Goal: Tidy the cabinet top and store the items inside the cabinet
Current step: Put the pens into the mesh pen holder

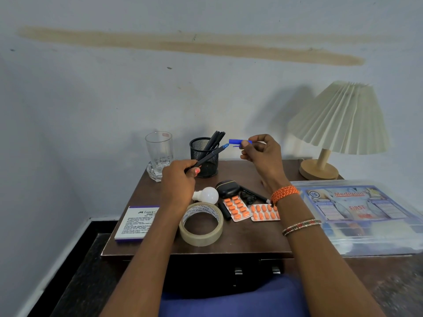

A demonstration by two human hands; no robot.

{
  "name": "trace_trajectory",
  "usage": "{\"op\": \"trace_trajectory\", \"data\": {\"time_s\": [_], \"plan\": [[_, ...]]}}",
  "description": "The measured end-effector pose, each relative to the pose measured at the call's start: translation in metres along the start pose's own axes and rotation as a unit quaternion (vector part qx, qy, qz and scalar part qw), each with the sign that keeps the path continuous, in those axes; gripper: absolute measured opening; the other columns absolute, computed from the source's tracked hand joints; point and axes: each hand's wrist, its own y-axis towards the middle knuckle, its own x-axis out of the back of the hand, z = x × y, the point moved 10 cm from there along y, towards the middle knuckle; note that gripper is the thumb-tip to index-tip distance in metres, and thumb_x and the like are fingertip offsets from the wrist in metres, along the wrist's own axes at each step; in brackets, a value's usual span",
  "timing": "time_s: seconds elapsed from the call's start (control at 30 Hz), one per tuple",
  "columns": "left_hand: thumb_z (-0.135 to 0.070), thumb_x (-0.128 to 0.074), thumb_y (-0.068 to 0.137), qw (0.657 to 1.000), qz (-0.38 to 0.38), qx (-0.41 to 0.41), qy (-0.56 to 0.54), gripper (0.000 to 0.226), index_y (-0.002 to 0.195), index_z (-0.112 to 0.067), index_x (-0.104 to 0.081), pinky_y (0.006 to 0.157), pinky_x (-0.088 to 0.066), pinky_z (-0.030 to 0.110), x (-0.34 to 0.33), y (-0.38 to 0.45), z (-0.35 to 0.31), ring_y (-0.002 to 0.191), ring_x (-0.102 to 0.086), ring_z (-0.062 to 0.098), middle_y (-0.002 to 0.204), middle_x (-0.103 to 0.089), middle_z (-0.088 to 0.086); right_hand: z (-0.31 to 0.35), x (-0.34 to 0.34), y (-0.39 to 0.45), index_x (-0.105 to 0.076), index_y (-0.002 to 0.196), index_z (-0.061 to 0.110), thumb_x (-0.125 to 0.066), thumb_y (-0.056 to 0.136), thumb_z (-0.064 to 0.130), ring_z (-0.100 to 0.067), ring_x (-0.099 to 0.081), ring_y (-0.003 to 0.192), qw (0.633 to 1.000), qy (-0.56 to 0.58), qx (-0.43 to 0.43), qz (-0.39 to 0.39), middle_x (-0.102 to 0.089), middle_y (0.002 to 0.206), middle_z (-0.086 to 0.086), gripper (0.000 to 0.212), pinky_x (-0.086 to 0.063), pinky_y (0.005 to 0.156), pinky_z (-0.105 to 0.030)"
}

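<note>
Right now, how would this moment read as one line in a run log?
left hand: grips uncapped pen | right hand: pinches blue cap | cap: off, apart from tip | cabinet top: still cluttered

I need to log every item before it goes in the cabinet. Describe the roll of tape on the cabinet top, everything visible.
The roll of tape is a wide ring of pale, translucent beige tape on a white inner core printed with dark lettering. It lies flat on the brown cabinet top near the front edge, its hole facing up. The left forearm passes over its left side. It sits just in front of the white bulb, with an orange pill strip to its right.
</note>
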Motion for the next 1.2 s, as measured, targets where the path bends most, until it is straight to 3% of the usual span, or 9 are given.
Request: {"op": "trace_trajectory", "data": {"time_s": [0.13,0.2,0.33,0.47,0.6,0.7,0.77,0.83,1.2], "plan": [[-0.013,-0.059,0.09,0.999,0.021,0.011,0.022,0.023,0.11,-0.014,-0.07,0.062,-0.036,0.024,-0.005,0.0,0.004,0.075,-0.054,0.016,0.091,-0.069,0.009,-0.009,0.017,0.0,-0.054,0.081,0.008,-0.071,0.08,0.011,-0.023,-0.059,0.076,0.97,-0.236,0.02,-0.053,-0.062,0.083,-0.011,0.017,-0.049,0.066,-0.024],[-0.014,-0.059,0.09,0.999,0.032,0.017,0.031,0.023,0.111,-0.014,-0.069,0.065,-0.038,0.025,-0.007,0.0,0.006,0.08,-0.057,0.018,0.095,-0.069,0.009,-0.024,0.014,-0.001,-0.056,0.079,0.004,-0.068,0.078,0.006,-0.026,-0.058,0.08,0.931,-0.364,0.004,-0.009,-0.06,0.084,-0.013,0.012,-0.046,0.065,-0.028],[-0.014,-0.059,0.09,0.998,0.042,0.017,0.034,0.024,0.112,-0.013,-0.068,0.064,-0.039,0.025,-0.009,-0.001,0.005,0.081,-0.058,0.02,0.094,-0.069,0.01,-0.054,0.011,-0.006,-0.061,0.096,-0.002,-0.068,0.077,0.009,-0.036,-0.061,0.099,0.868,-0.486,-0.071,0.075,-0.062,0.107,-0.023,0.023,-0.052,0.085,-0.042],[-0.012,-0.059,0.09,0.998,0.047,0.014,0.033,0.022,0.11,-0.013,-0.069,0.056,-0.033,0.021,-0.01,-0.002,0.004,0.077,-0.055,0.017,0.09,-0.068,0.01,-0.058,0.008,-0.008,-0.062,0.104,-0.002,-0.06,0.084,0.008,-0.035,-0.06,0.104,0.847,-0.516,-0.086,0.099,-0.061,0.114,-0.022,0.022,-0.051,0.09,-0.044],[-0.013,-0.059,0.09,0.998,0.048,0.016,0.032,0.021,0.106,-0.015,-0.071,0.056,-0.033,0.023,-0.009,-0.002,0.005,0.074,-0.054,0.018,0.083,-0.066,0.007,-0.033,-0.004,-0.007,-0.065,0.099,-0.001,-0.054,0.084,0.004,-0.032,-0.062,0.1,0.863,-0.492,-0.054,0.096,-0.066,0.106,-0.019,0.019,-0.052,0.088,-0.037],[-0.013,-0.059,0.09,0.998,0.052,0.015,0.032,0.021,0.106,-0.016,-0.071,0.064,-0.038,0.026,-0.01,-0.002,0.004,0.075,-0.056,0.02,0.083,-0.066,0.007,-0.028,-0.037,-0.026,-0.063,0.093,0.001,-0.063,0.083,0.007,-0.028,-0.065,0.09,0.846,-0.485,-0.072,0.209,-0.066,0.099,-0.015,0.012,-0.055,0.079,-0.034],[-0.013,-0.059,0.09,0.998,0.054,0.012,0.032,0.021,0.107,-0.015,-0.07,0.067,-0.043,0.029,-0.011,-0.002,0.002,0.076,-0.057,0.021,0.084,-0.067,0.007,-0.04,-0.057,-0.051,-0.065,0.103,0.001,-0.069,0.082,0.011,-0.028,-0.067,0.091,0.807,-0.495,-0.118,0.301,-0.067,0.103,-0.015,0.024,-0.057,0.082,-0.036],[-0.013,-0.06,0.09,0.998,0.053,0.01,0.031,0.021,0.108,-0.014,-0.07,0.067,-0.042,0.029,-0.011,-0.002,0.001,0.077,-0.057,0.02,0.088,-0.068,0.009,-0.049,-0.069,-0.066,-0.064,0.111,0.003,-0.073,0.081,0.016,-0.027,-0.065,0.092,0.772,-0.518,-0.13,0.345,-0.066,0.111,-0.016,0.034,-0.054,0.083,-0.035],[-0.013,-0.06,0.089,0.998,0.051,0.014,0.031,0.022,0.109,-0.014,-0.07,0.072,-0.045,0.031,-0.004,-0.005,0.002,0.085,-0.06,0.023,0.094,-0.07,0.01,-0.061,-0.079,-0.068,-0.055,0.12,0.004,-0.074,0.08,0.019,-0.027,-0.059,0.109,0.765,-0.54,-0.118,0.332,-0.06,0.122,-0.015,0.046,-0.046,0.078,-0.03]]}}
